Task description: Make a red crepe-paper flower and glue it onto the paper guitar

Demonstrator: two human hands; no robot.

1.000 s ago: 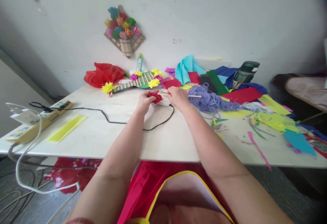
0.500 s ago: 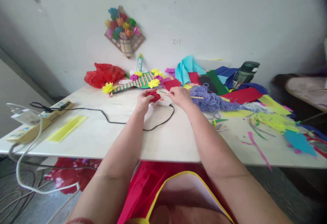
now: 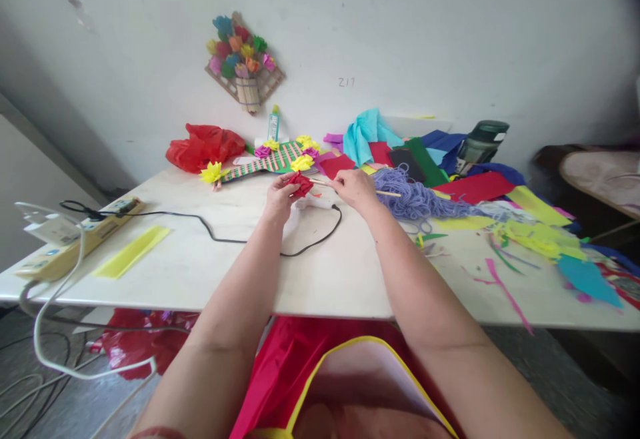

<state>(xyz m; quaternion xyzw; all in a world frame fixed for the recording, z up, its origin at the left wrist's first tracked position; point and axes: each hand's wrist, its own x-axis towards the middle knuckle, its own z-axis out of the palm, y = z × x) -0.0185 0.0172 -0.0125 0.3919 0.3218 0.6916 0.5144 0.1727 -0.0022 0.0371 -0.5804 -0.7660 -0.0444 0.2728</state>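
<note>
The left hand, the nearer one, pinches the red paper flower from its left, while right of the flower a thin wooden stick, long axis running roughly left to right, points at it, tip contact indeterminable, gripped by the right hand.

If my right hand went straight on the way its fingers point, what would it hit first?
Probably the red paper flower in your left hand, though depth is hard to judge.
</note>
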